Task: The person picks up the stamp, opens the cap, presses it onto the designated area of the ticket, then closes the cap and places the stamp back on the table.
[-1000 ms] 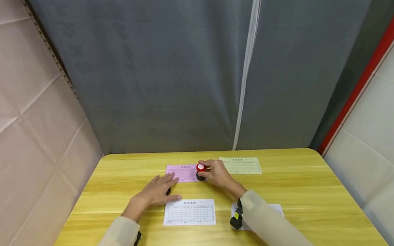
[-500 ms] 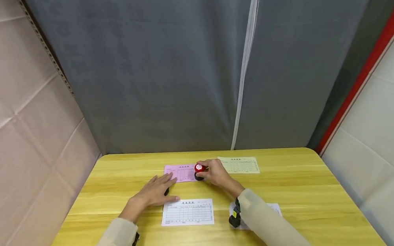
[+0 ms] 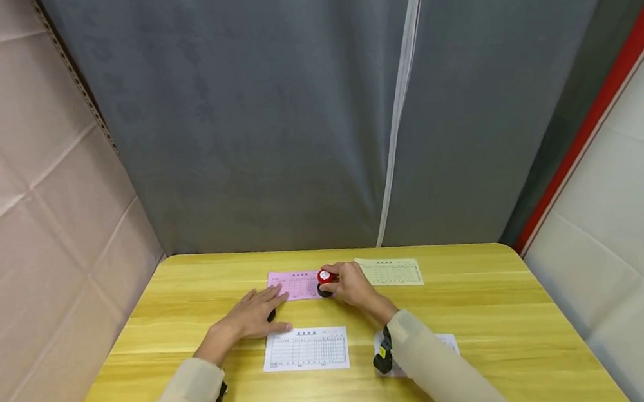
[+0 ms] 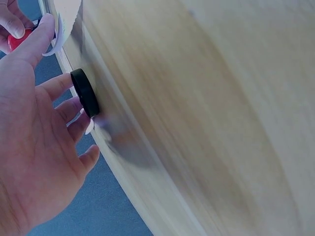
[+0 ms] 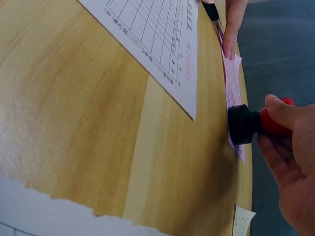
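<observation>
My right hand [image 3: 356, 286] grips a stamp [image 3: 325, 277] by its red handle, with thumb and fingers round it. The stamp's black base [image 5: 240, 125] is against the right end of the pink form [image 3: 301, 283]. Flat and spread, my left hand [image 3: 254, 312] rests its fingertips on that form's left end. Its thumb reaches the top edge of a white form [image 3: 306, 350]. A black round cap [image 4: 84, 93] lies between the left thumb and index finger, mostly hidden in the head view.
A pale yellow form [image 3: 393, 272] lies at the back right of the wooden table [image 3: 502, 313]. Another pale form [image 3: 449, 341] is partly hidden under the right forearm. A grey curtain [image 3: 268, 122] hangs behind the table.
Both hands keep their places on the pink form, the right still holding the stamp at its right end. Only the head view has shifted slightly.
</observation>
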The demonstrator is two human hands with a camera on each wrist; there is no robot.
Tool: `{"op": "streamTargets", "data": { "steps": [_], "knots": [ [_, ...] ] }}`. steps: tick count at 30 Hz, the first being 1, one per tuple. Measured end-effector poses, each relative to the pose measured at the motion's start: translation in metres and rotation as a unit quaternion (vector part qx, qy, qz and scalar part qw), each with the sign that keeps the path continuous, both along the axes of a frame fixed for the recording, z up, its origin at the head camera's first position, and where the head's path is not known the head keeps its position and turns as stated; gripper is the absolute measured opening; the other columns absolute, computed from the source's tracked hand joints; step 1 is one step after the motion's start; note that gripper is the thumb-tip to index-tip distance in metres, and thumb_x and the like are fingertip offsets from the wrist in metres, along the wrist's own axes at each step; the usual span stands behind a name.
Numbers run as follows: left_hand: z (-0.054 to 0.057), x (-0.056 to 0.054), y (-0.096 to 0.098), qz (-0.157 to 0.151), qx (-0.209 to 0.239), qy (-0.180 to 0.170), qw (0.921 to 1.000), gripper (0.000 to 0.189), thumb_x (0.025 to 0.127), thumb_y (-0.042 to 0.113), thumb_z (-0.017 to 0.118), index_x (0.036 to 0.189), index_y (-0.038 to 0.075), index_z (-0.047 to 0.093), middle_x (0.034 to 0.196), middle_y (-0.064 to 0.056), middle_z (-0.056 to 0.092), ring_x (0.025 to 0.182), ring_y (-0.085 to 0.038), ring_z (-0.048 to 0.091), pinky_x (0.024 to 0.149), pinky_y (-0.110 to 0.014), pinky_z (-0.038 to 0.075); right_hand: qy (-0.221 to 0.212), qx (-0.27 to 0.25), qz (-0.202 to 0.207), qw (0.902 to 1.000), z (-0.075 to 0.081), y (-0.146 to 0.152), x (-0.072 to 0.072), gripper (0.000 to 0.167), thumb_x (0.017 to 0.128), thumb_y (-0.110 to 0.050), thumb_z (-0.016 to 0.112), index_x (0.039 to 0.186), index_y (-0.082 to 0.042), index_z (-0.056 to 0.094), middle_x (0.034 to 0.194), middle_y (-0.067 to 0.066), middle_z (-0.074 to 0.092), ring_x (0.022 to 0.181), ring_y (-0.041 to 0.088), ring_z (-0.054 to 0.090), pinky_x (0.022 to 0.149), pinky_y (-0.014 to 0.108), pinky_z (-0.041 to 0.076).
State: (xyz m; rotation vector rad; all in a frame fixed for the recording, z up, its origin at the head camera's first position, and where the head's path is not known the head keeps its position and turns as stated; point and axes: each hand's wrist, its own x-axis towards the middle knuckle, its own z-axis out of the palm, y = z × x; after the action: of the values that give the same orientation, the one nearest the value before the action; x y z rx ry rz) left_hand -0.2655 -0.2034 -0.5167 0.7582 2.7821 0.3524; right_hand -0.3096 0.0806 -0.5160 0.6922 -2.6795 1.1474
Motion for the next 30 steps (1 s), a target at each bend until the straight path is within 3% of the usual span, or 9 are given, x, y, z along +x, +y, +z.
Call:
{"op": "streamTargets", "data": {
  "steps": [14,30],
  "knots": [
    [0.001,0.001,0.001,0.001,0.008,0.001,1.0,0.086,0.1,0.061,0.063,0.162,0.007,0.042,0.172,-0.02,0.027,0.159,-0.041,0.025,0.131,-0.063,0.014,-0.008,-0.012,0.001,0.9999,-0.004,0.0,0.0,0.048,0.087,-0.01,0.088,0.129,0.007,0.072,0.12,0.021,0.076,0.099,0.025,0.076,0.081,0.029,0.065],
    [0.002,0.0,0.01,-0.004,0.024,0.044,0.9988,0.081,0.101,0.058,0.064,0.159,0.005,0.047,0.17,-0.021,0.033,0.158,-0.042,0.029,0.13,-0.061,0.019,-0.018,-0.038,-0.006,0.9991,-0.004,0.001,0.001,0.046,0.089,-0.008,0.086,0.131,0.006,0.071,0.122,0.024,0.075,0.1,0.03,0.078,0.081,0.032,0.066]
  ]
}}
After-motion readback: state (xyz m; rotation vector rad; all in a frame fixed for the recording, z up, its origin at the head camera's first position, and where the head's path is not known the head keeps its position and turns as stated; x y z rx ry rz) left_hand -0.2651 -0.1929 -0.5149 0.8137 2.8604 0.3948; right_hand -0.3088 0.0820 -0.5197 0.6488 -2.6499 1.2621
